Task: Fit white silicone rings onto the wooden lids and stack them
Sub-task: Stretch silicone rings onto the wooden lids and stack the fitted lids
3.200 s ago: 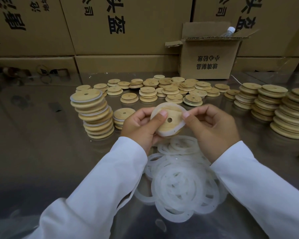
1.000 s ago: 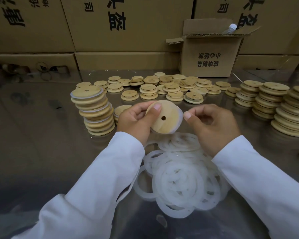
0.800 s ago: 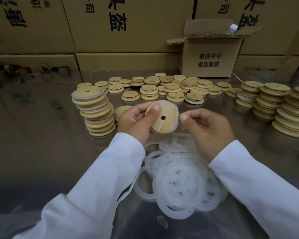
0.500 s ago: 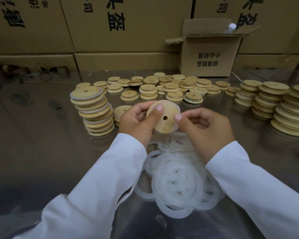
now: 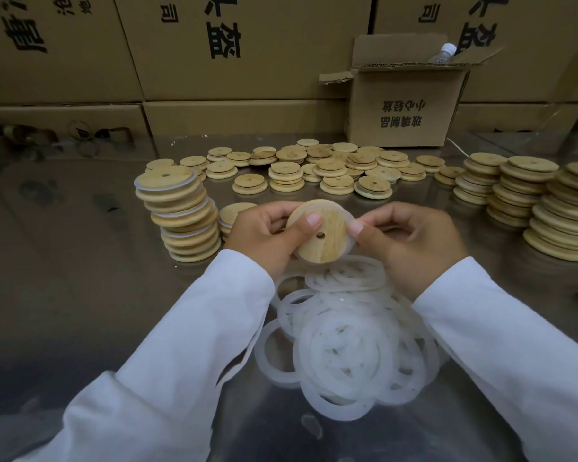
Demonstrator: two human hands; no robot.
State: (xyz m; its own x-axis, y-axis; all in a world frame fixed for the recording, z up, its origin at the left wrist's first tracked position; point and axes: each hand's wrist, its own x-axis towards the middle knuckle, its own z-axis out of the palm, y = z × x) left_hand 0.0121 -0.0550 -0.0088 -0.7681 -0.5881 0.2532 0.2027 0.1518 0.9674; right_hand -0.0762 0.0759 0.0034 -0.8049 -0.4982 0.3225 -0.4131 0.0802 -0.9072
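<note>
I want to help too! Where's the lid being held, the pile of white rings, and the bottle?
lid (image 5: 328, 250): head view, wooden face just below its hole.
pile of white rings (image 5: 346, 343): head view, middle of the heap.
bottle (image 5: 442, 54): head view, clear neck under its cap.

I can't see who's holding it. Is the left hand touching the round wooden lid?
Touching. In the head view the thumb of the left hand lies across the wooden lid.
</note>
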